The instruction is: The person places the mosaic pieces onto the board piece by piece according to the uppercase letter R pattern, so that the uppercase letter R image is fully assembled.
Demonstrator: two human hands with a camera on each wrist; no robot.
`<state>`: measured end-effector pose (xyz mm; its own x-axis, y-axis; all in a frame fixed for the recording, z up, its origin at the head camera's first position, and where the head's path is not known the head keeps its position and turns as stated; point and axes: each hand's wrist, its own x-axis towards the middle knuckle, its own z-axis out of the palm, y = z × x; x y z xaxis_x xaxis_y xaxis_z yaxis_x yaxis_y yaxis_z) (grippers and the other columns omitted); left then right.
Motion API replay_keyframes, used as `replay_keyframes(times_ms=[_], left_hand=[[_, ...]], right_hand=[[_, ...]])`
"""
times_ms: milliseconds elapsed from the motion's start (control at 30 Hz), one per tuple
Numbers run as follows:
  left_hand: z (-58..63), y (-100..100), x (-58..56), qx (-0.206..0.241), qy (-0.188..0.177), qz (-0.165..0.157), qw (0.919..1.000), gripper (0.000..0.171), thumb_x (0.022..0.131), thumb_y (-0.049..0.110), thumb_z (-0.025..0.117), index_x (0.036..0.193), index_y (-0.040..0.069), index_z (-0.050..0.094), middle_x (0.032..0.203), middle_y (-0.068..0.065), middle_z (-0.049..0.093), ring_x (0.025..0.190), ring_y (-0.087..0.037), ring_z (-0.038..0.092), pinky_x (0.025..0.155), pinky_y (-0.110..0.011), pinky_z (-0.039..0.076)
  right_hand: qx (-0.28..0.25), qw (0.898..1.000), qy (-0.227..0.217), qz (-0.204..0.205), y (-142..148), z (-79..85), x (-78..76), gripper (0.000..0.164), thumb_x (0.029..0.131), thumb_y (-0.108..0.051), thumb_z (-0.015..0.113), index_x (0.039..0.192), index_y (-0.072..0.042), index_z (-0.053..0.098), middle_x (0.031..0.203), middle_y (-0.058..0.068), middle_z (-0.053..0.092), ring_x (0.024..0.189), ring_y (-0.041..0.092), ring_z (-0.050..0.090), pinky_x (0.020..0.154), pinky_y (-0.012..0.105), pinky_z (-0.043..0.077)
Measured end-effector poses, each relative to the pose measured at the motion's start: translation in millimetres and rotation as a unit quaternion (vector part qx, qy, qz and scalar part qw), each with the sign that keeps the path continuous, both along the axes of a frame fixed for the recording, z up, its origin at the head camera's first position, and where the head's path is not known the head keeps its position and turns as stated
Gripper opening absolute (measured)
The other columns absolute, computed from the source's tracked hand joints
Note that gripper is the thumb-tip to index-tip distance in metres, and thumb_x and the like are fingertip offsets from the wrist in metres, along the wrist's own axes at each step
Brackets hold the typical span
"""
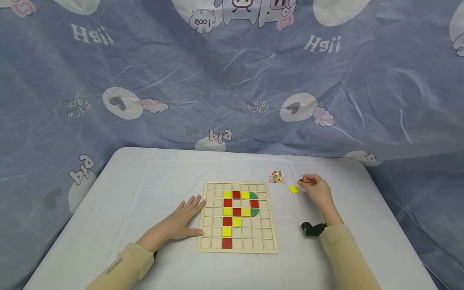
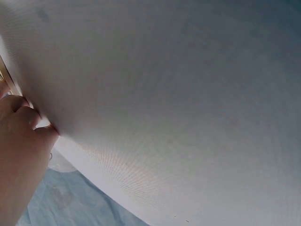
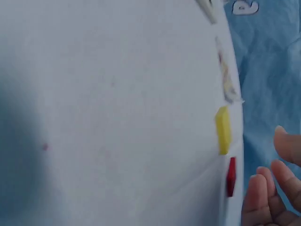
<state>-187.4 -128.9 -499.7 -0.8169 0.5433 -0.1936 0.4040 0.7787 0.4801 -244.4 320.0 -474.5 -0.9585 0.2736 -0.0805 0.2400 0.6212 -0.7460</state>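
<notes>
A wooden grid board [image 1: 268, 246] lies on the table, with red and yellow square tiles and green rounded tiles set in some of its cells. My left hand [image 1: 183, 221] rests at the board's left edge, fingers spread and thumb touching the lower side; the left wrist view shows only part of that hand [image 2: 21, 141]. Over the table to the right of the board, my right hand [image 1: 317, 189] is close to a loose red tile [image 3: 231, 177]. In the right wrist view its fingers [image 3: 256, 193] and thumb are apart. A loose yellow tile [image 1: 294, 189] lies beside the red one.
A small printed pattern card [image 1: 276, 176] lies beyond the board's upper right corner. White cloth covers the table [image 1: 163, 169]. Behind its far edge hangs a blue patterned curtain [image 1: 232, 80]. A black wrist-worn device [image 1: 312, 229] shows at the right sleeve.
</notes>
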Motion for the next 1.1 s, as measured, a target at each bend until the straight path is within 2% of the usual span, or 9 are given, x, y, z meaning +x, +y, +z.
replay_keyframes(times_ms=[67,167,267,333,433,667,900,1000,1100], left_hand=[[0.5,0.7,0.1,0.0,-0.001,0.0,1.0,0.1,0.083,0.056,0.071,0.157,0.01,0.023,0.165,-0.016,0.015,0.153,-0.037,0.01,0.122,-0.059,0.011],[0.9,1.5,0.1,-0.001,-0.004,0.001,1.0,0.099,0.083,0.055,0.072,0.157,0.011,0.023,0.165,-0.016,0.014,0.153,-0.037,0.01,0.122,-0.059,0.011],[0.6,1.8,-0.2,-0.002,-0.005,0.002,1.0,0.099,0.083,0.055,0.072,0.157,0.011,0.023,0.165,-0.016,0.014,0.153,-0.037,0.01,0.122,-0.058,0.011],[-0.1,1.9,-0.9,-0.005,-0.003,0.002,1.0,0.1,0.082,0.056,0.072,0.157,0.012,0.023,0.165,-0.015,0.014,0.153,-0.036,0.01,0.123,-0.058,0.011],[-0.9,1.9,-1.8,-0.007,-0.001,0.004,1.0,0.1,0.082,0.057,0.071,0.157,0.012,0.023,0.165,-0.015,0.014,0.153,-0.036,0.01,0.123,-0.058,0.011],[-1.8,0.8,0.3,0.003,-0.006,0.005,1.0,0.099,0.082,0.054,0.072,0.157,0.012,0.024,0.165,-0.015,0.014,0.153,-0.036,0.01,0.123,-0.058,0.011],[-3.2,-0.5,0.7,0.005,0.002,0.003,1.0,0.098,0.083,0.054,0.072,0.157,0.012,0.024,0.165,-0.015,0.015,0.153,-0.036,0.01,0.123,-0.058,0.012],[-3.5,-0.4,-0.1,0.003,0.001,0.003,1.0,0.099,0.083,0.054,0.072,0.157,0.012,0.024,0.165,-0.015,0.015,0.153,-0.035,0.01,0.123,-0.057,0.012],[-3.9,-0.7,-0.2,-0.003,-0.001,0.006,1.0,0.099,0.082,0.056,0.072,0.158,0.014,0.023,0.165,-0.013,0.015,0.154,-0.034,0.01,0.123,-0.057,0.011]], right_hand=[[-0.005,1.0,-0.003,-0.027,6.7,-4.9,-3.3,0.049,0.093,-0.026,0.068,0.132,0.003,0.056,0.122,0.02,0.062,0.103,0.026,0.061,0.067,0.012,0.045],[-0.001,0.999,-0.016,-0.048,12.1,-9.4,-6.7,0.05,0.094,-0.026,0.066,0.133,0.004,0.055,0.124,0.022,0.059,0.104,0.028,0.059,0.071,0.018,0.047],[0.009,0.998,-0.042,-0.046,14.6,-11.3,-9.4,0.052,0.096,-0.026,0.064,0.135,0.006,0.052,0.127,0.025,0.055,0.108,0.034,0.056,0.081,0.033,0.052],[0.016,0.998,-0.054,-0.038,14.9,-11.4,-10.9,0.053,0.096,-0.025,0.063,0.135,0.008,0.05,0.129,0.028,0.053,0.112,0.038,0.054,0.091,0.043,0.051],[0.04,0.997,-0.056,-0.03,14.1,-12.0,-14.2,0.05,0.095,-0.024,0.063,0.131,0.01,0.052,0.126,0.031,0.053,0.112,0.042,0.053,0.096,0.049,0.049],[0.078,0.995,-0.029,-0.062,4.6,-15.4,-21.6,0.035,0.09,-0.016,0.068,0.113,0.009,0.061,0.106,0.027,0.062,0.097,0.038,0.057,0.082,0.045,0.048],[0.073,0.994,-0.059,-0.058,2.1,-11.4,-19.6,0.038,0.091,-0.016,0.064,0.115,0.009,0.052,0.117,0.032,0.055,0.105,0.044,0.053,0.089,0.052,0.047],[0.061,0.994,-0.052,-0.074,1.7,-12.4,-14.4,0.035,0.091,-0.015,0.065,0.115,0.006,0.052,0.114,0.028,0.057,0.102,0.04,0.055,0.084,0.047,0.05],[0.045,0.995,-0.022,-0.089,0.6,-12.9,-7.6,0.032,0.091,-0.015,0.066,0.114,0.005,0.056,0.106,0.023,0.059,0.094,0.033,0.056,0.072,0.034,0.049]])
